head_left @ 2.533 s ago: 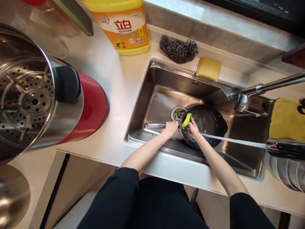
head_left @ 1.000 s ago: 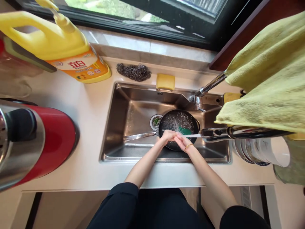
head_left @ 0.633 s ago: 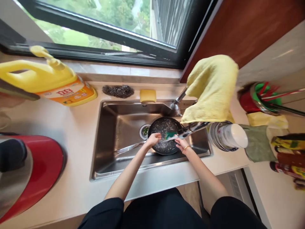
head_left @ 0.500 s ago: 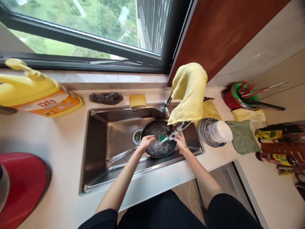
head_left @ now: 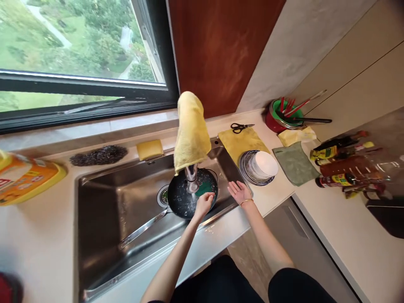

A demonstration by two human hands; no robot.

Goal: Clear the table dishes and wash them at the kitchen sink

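A black pan (head_left: 179,198) lies in the steel sink (head_left: 135,181), its metal handle pointing to the lower left. Water runs into it from the faucet (head_left: 192,179), over which a yellow cloth (head_left: 191,130) is draped. A green scouring pad (head_left: 204,188) rests in the pan, right of the water stream. Just below the pad, over the pan's right part, my left hand (head_left: 204,203) is closed; whatever its fingers may hold is hidden. My right hand (head_left: 240,192), with a bracelet at the wrist, is spread and holds nothing above the sink's right edge, near the stacked bowls (head_left: 260,166).
Behind the sink are a yellow sponge (head_left: 149,150) and a dark scrubber (head_left: 98,155). Scissors (head_left: 241,127) lie on a yellow cloth (head_left: 235,143). An orange-labelled jug (head_left: 31,179) stands left. Bottles (head_left: 337,180) and a green cloth (head_left: 295,165) are at right.
The view has swung right. My right hand has left the pan and opened out to the right. My left hand has moved across to the pan's right part.
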